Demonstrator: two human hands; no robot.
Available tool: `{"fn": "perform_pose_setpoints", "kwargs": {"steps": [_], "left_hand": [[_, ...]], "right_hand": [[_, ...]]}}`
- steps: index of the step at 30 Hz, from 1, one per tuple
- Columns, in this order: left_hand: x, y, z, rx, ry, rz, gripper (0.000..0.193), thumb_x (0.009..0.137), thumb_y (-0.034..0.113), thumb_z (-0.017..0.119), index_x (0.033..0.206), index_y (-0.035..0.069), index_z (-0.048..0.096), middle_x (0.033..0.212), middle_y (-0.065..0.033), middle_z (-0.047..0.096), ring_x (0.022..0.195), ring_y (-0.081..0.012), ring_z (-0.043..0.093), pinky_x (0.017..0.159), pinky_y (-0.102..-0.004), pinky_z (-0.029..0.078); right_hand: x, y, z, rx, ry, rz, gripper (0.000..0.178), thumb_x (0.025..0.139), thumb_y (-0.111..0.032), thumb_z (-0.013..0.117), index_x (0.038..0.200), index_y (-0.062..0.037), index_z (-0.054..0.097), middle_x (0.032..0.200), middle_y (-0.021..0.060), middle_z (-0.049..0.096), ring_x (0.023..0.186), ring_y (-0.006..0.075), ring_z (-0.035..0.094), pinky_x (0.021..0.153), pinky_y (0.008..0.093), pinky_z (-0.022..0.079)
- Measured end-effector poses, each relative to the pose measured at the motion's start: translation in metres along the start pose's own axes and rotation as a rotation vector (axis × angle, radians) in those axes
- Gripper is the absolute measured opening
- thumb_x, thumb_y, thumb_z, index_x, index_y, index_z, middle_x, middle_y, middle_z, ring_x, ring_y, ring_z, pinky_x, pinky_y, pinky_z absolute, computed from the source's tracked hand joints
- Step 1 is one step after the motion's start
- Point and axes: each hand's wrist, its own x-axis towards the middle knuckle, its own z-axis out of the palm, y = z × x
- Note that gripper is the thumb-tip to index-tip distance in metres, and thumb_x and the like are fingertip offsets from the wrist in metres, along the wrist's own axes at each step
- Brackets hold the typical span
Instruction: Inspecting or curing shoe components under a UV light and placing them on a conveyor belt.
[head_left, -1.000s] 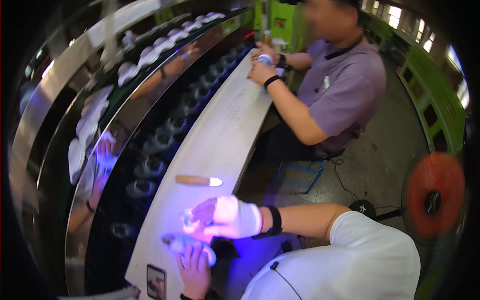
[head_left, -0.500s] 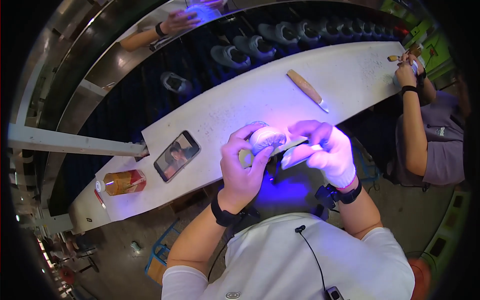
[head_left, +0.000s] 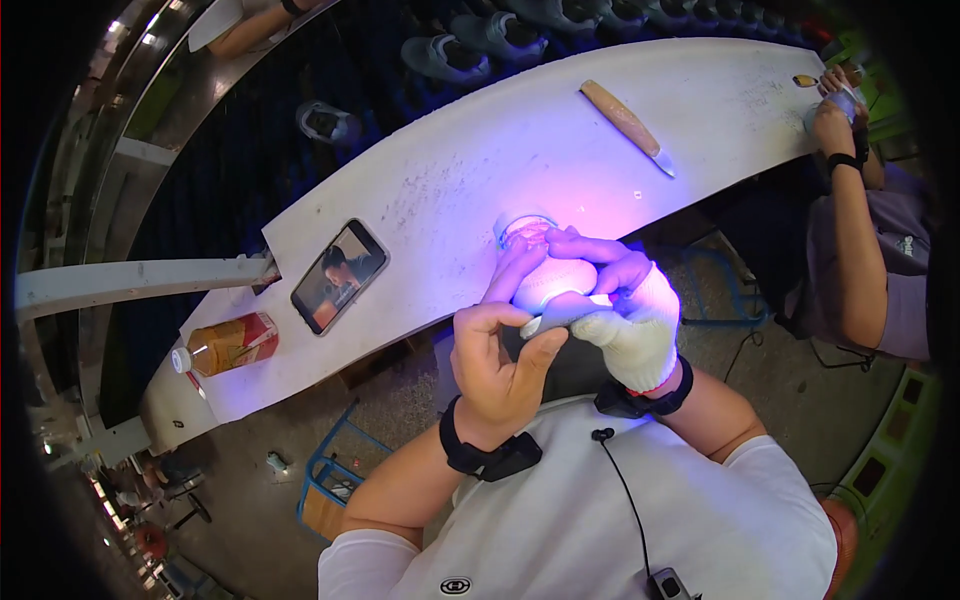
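A pale shoe (head_left: 555,283), its rounded end facing up, is held between my hands in violet light at the table's near edge. My left hand (head_left: 500,365) grips it from the left, thumb and fingers curled at its side. My right hand (head_left: 632,325), in a white knit glove with bare fingertips, closes over its right side and top. A flat grey piece (head_left: 558,312) shows below the rounded end between my hands; I cannot tell whether it is part of the shoe. Just beyond my fingers is a round, clear-rimmed container (head_left: 527,228).
On the white table (head_left: 440,190) lie a wooden-handled knife (head_left: 625,120), a phone (head_left: 340,275) and a bottle (head_left: 228,345) of amber drink. Several shoes (head_left: 445,58) stand on the dark line behind. A co-worker's hands (head_left: 838,115) work at the far right. A blue-framed stool (head_left: 325,485) is lower left.
My right hand has moved left and now meets the shoe beside my left hand. The left fingers have shifted lower around it. The view has tilted, so the table sits higher.
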Motion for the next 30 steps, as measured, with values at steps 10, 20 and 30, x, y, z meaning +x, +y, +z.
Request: {"fn": "perform_pose_setpoints", "kwargs": {"steps": [10,20,30], "left_hand": [[0.004,0.002,-0.012,-0.071,-0.016,-0.039,0.038,0.097,0.009,0.077,0.115,0.005,0.045,0.142,-0.0323,0.06,0.142,-0.0412,0.051,0.12,-0.0534,0.036],[0.023,0.022,-0.028,0.168,-0.023,-0.139,0.032,0.111,0.027,0.052,0.125,0.0,0.062,0.131,-0.0206,0.063,0.129,-0.0326,0.054,0.114,-0.0463,0.04],[0.054,0.034,-0.072,0.501,-0.403,-0.096,0.063,0.061,0.033,0.102,0.106,0.001,0.07,0.116,-0.0189,0.079,0.134,-0.044,0.063,0.111,-0.0504,0.052]], "right_hand": [[0.003,-0.004,-0.012,-0.224,-0.137,-0.059,0.045,0.079,-0.017,0.095,0.099,-0.0065,0.056,0.135,0.0256,0.067,0.133,0.0412,0.064,0.113,0.0524,0.049],[0.016,0.021,-0.017,-0.549,-0.136,-0.237,0.041,0.066,-0.021,0.099,0.082,-0.0104,0.063,0.127,0.0152,0.066,0.119,0.0366,0.067,0.094,0.0435,0.056],[0.033,0.046,-0.017,-0.713,-0.327,-0.518,0.04,0.066,-0.036,0.089,0.089,-0.0115,0.068,0.106,0.0073,0.065,0.082,0.0315,0.06,0.067,0.0451,0.05]]}}
